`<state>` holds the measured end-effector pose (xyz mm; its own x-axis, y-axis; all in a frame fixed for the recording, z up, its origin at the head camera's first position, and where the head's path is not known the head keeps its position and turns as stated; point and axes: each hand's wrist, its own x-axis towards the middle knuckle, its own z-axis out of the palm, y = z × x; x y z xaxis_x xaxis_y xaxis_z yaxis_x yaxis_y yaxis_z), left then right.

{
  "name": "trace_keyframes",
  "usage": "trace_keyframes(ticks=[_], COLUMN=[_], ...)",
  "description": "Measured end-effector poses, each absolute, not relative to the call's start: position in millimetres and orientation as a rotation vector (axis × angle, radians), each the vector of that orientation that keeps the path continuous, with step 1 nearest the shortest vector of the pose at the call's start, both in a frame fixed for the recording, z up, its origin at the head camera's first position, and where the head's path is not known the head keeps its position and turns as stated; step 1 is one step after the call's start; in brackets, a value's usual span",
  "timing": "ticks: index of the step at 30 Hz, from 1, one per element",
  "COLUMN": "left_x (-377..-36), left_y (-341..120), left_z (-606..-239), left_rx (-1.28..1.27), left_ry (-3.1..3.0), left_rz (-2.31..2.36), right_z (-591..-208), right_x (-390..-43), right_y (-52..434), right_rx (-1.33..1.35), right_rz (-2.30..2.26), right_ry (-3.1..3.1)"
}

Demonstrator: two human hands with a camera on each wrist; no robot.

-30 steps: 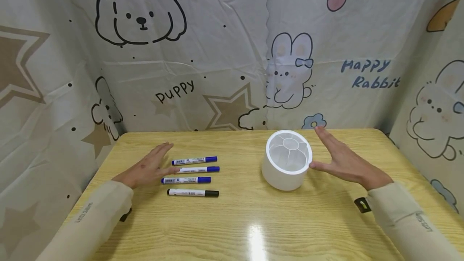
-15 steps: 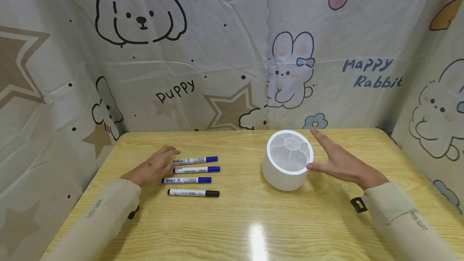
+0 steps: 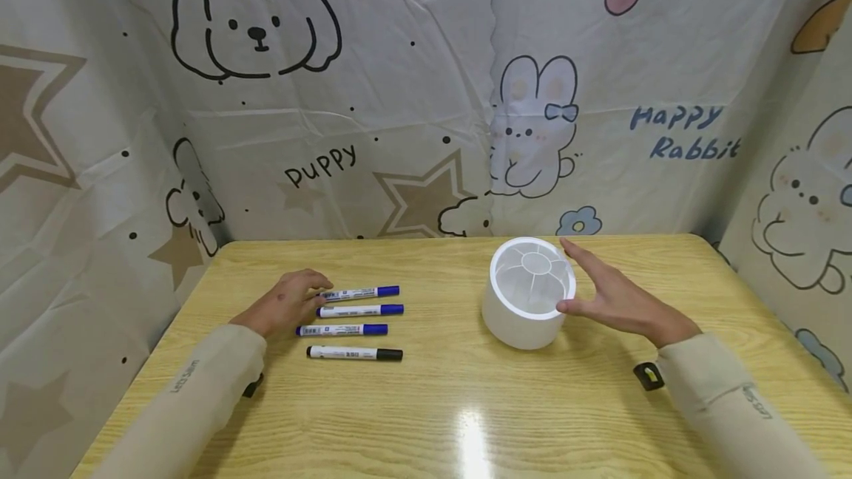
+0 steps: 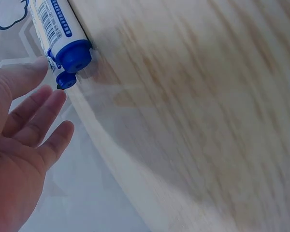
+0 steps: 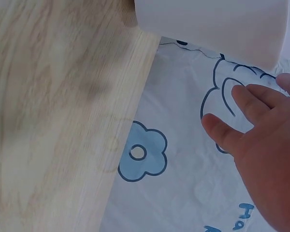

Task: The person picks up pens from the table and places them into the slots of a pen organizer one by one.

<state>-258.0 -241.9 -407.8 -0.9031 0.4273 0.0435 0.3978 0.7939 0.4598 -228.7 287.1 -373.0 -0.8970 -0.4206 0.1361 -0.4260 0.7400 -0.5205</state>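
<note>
My left hand (image 3: 288,304) reaches over the left end of the farthest blue-capped marker (image 3: 359,293). In the left wrist view its thumb and fingertips hover by the blue end of a marker (image 4: 67,36), parted and not closed on it. Nearer me lie a second blue-capped marker (image 3: 353,310), a third blue marker (image 3: 342,330) and a black-capped marker (image 3: 353,353). Thumb and fingers spread apart, my right hand (image 3: 619,294) is at the right side of a white round pen holder (image 3: 522,327); whether the thumb touches the rim, I cannot tell.
The wooden table (image 3: 426,405) has its back edge against a printed curtain (image 3: 413,94). More curtain hangs along both sides. Inside the pen holder, thin dividers split the space into several compartments around a central ring.
My left hand has moved right and its fingers have bent down toward the farthest marker. My right hand has moved left, closer to the pen holder. The markers and holder stay put.
</note>
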Motion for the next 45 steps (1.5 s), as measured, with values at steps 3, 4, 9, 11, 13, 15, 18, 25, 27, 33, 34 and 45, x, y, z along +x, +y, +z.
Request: trace_keyframes(ticks=[3,4,9,11,13,15,18,25,27,33,34,45], left_x=[-259.8,-260.4,-262.9,-263.7,-264.3,-264.9,-265.8,-267.9,-267.7,-264.1,-263.5,-262.2], left_y=[-240.2,-239.6,-238.5,-238.5,-238.9,-239.6,-240.7,-242.1,-241.7,-242.1,-242.4,-242.2], left_z=[-408.2,-408.2,-409.5,-410.4,-411.5,-412.5,-413.3,-413.6,-413.0,-410.5,-410.1,-400.8], left_rx=[0.642,0.622,0.559,0.54,0.53,0.544,0.56,0.543,0.532,0.517,0.52,0.483], left_ry=[2.914,2.91,2.9,2.901,2.905,2.904,2.91,2.901,2.901,2.896,2.898,2.919], left_rz=[0.726,0.733,0.744,0.736,0.731,0.728,0.731,0.735,0.734,0.789,0.804,0.975], right_z=[-374.2,-374.6,-376.0,-377.0,-377.9,-378.7,-379.7,-380.4,-380.7,-383.4,-383.7,-386.0], right_x=[-229.3,-229.5,-228.8,-228.9,-229.3,-229.6,-230.3,-231.9,-231.9,-230.9,-230.8,-231.1], right_y=[285.4,284.9,282.4,281.5,280.7,280.4,280.1,278.2,277.7,278.5,278.7,278.2], right_rx=[0.727,0.731,0.732,0.723,0.714,0.704,0.698,0.695,0.689,0.675,0.676,0.678], right_rz=[0.884,0.89,0.922,0.932,0.933,0.926,0.918,0.915,0.917,0.936,0.938,0.938], right_ry=[-2.902,-2.896,-2.897,-2.907,-2.917,-2.925,-2.93,-2.935,-2.939,-2.946,-2.943,-2.929])
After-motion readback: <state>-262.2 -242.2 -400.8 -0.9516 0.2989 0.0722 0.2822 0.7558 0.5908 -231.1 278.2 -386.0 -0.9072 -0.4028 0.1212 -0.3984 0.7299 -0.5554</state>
